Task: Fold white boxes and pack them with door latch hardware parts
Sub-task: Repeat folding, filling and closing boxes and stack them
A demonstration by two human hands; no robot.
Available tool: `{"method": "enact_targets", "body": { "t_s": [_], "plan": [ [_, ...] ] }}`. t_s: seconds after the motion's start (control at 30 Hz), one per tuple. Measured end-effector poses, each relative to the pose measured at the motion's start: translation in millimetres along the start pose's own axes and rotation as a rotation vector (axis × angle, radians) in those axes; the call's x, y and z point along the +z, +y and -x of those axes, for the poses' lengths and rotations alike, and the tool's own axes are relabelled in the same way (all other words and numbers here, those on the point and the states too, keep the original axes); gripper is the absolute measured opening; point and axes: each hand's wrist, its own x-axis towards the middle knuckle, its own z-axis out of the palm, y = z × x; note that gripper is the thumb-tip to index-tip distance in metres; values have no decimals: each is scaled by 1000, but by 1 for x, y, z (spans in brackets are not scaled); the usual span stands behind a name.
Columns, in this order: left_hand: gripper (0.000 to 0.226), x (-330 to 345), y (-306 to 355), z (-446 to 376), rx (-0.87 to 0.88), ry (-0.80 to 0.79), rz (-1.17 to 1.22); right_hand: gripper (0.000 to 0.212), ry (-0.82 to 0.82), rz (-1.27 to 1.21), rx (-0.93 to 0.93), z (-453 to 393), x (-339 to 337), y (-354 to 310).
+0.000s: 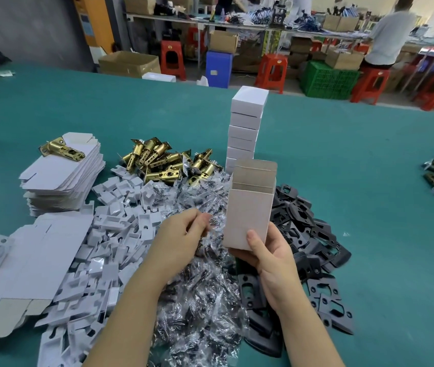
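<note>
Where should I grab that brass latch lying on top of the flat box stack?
Grip the brass latch across its round barrel, coming from above. It lies flat on the flat box stack with nothing over it, and the square faceplate at its left end is thin and awkward to pinch.

Counting what lies around the open box (247, 215) in my right hand (269, 256)

I hold one open box; behind it stands one tower of about seven closed boxes (246, 128). Left of it I see two stacks of flat box blanks (59, 178), one brass latch (61, 149) on the farther stack, and heaps of latches (168, 162), white inserts (110, 234), screw bags (200, 300) and, to its right, black plates (311, 239), too many to count.
</note>
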Motion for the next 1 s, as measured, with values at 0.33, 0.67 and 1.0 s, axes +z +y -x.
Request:
{"method": "enact_targets", "body": {
  "t_s": [0.33,0.67,1.0],
  "plan": [
    [19,-19,14,-89,-25,173,-767,48,-7,30,11,-4,1,4],
    [44,-37,-10,-155,2,19,-1217,32,2,83,20,-7,-2,8],
    [19,-72,12,-147,88,305,-1026,32,-7,108,28,-8,-3,9]
  ]
}}
